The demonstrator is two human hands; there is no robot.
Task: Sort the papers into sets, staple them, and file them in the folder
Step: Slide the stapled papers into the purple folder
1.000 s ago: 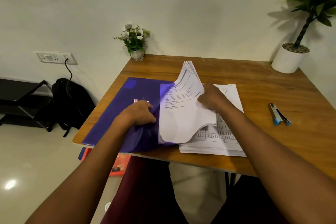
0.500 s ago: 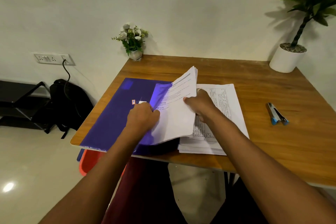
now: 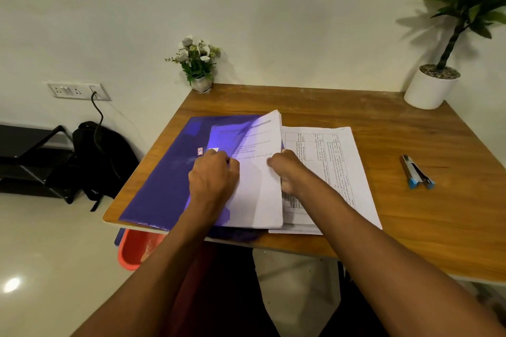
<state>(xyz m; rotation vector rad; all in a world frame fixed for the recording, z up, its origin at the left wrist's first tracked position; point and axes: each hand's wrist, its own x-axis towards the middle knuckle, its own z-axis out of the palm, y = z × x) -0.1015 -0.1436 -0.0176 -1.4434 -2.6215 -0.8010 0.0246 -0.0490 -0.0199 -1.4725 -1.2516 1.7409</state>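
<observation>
Purple folder, sticker unreadable; right hand grips papers.

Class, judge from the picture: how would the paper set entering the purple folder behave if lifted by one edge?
Probably floppy: the paper set curves up where the right hand grips it. Likely light: one hand lifts its edge. Sheets may fan; their far corner looks splayed.

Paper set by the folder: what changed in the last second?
The paper set, bowed upward earlier, now lies flatter, pushed left under the cover of the folder by the right hand. The left hand still holds that cover's edge; loose stack and stapler stayed put.
</observation>
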